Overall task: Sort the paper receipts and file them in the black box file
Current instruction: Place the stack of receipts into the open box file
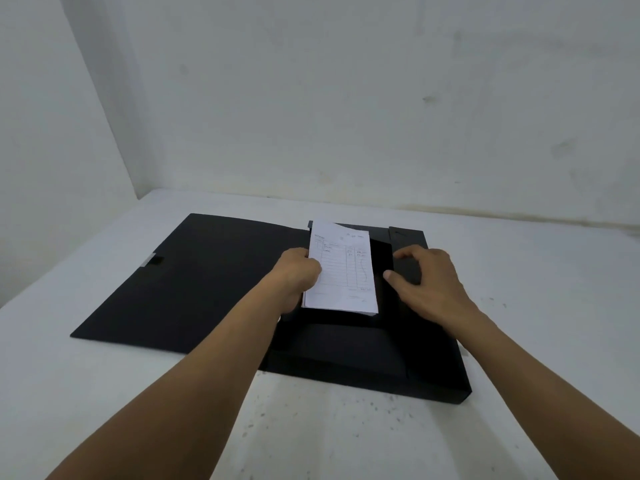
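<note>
A white tabletop (346,438) fills the lower view, its near part sprinkled with small dark specks (258,398). Behind it rises a pale back wall (346,98) with faint grey smudges, meeting a plain side wall (41,150) in a corner at far left.

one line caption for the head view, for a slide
Left hand holds a receipt stack in the open black box file; right hand grips its side flap.
</note>
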